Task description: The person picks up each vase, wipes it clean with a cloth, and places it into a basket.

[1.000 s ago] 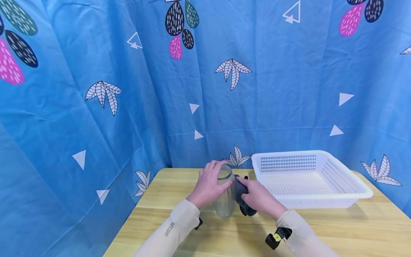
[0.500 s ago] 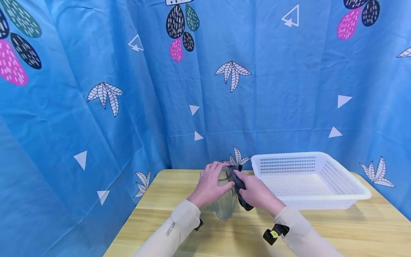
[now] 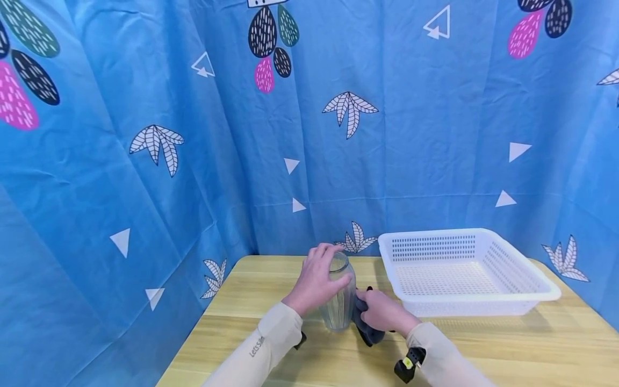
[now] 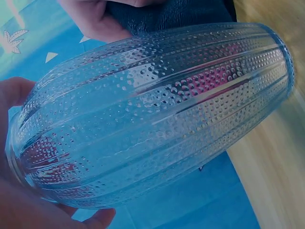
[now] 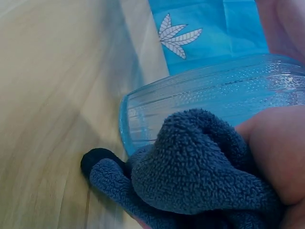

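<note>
A clear ribbed glass vase (image 3: 338,312) with a dotted texture stands upright in the head view. My left hand (image 3: 316,280) grips it near the mouth, thumb on the near side and fingers round the far side. Against its right side, my right hand (image 3: 384,310) holds a bunched dark grey-blue terry cloth (image 3: 369,330). From the right wrist, the cloth (image 5: 200,167) shows as thick folds overlapping the lower part of the vase (image 5: 190,95). The left wrist view has the vase (image 4: 157,109) filling most of the frame, with the right hand and cloth along its far side.
A white perforated plastic basket (image 3: 483,295) sits at the right on the light wooden table (image 3: 251,301). Behind and to the left hangs a blue patterned curtain (image 3: 416,140). Each wrist wears a strap with a small black device (image 3: 406,371).
The right hand moved the cloth up the vase's side towards the mouth, then back down to its lower part. My left hand keeps its grip, with the vase nearly still.
</note>
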The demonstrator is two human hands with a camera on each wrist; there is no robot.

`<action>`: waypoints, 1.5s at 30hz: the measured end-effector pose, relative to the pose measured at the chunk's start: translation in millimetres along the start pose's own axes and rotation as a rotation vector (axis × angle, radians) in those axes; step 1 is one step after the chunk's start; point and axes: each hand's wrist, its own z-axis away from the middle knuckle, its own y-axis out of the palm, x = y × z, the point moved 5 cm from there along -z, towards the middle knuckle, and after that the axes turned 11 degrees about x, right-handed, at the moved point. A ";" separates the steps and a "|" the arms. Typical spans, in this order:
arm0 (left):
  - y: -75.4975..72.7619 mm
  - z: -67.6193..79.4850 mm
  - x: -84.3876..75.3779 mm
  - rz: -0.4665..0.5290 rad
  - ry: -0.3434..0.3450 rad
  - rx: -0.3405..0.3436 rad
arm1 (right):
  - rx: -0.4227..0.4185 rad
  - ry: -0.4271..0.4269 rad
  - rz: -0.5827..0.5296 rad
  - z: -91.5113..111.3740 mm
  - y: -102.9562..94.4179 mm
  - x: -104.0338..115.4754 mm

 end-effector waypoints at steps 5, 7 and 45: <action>-1.6 -1.0 -2.7 -0.031 -0.023 -0.027 | -0.038 0.015 -0.005 5.0 -6.2 0.1; -1.2 -2.1 -4.1 -0.049 -0.020 -0.027 | -0.059 0.023 -0.026 8.2 -11.2 1.3; -0.4 0.3 0.2 0.094 0.049 -0.006 | 0.068 0.027 -0.020 11.3 -3.4 7.7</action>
